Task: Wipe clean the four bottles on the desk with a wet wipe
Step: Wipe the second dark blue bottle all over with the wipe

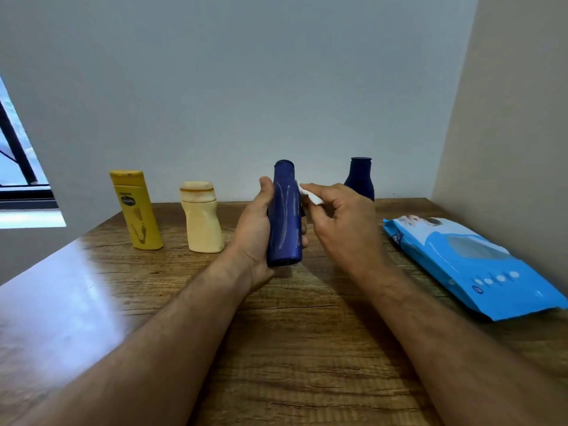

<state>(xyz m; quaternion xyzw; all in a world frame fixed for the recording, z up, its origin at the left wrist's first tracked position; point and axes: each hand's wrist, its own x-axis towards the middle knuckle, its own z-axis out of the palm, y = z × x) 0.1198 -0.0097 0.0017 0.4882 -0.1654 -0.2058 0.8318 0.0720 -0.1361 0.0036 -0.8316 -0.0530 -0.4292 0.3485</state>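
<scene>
The tall blue bottle (284, 216) is gripped by the left hand (256, 233), thumb on its left flank and fingertips showing past its right edge; it is held upright, raised just off the table (276, 348), at the centre of the view. Pale streaks are seen down its front. A folded white wet wipe (309, 194) is pinched by the right hand (341, 222) between thumb and curled fingers and is pressed against the bottle's upper right shoulder.

At 1 o'clock from the held bottle, a second, squat dark blue bottle (359, 179) is found standing near the wall (246, 87), partly hidden behind the right hand. At 9 o'clock a cream bottle (203, 221) is found upright, its cap soiled with brownish marks. Further out at 9 o'clock a yellow bottle (136, 210) is found upright, with dark smears on its label. At 3 o'clock a blue wet wipe pack (479, 265) is laid flat on the table, close to the side wall. A window (18, 167) is noted at the far left edge.
</scene>
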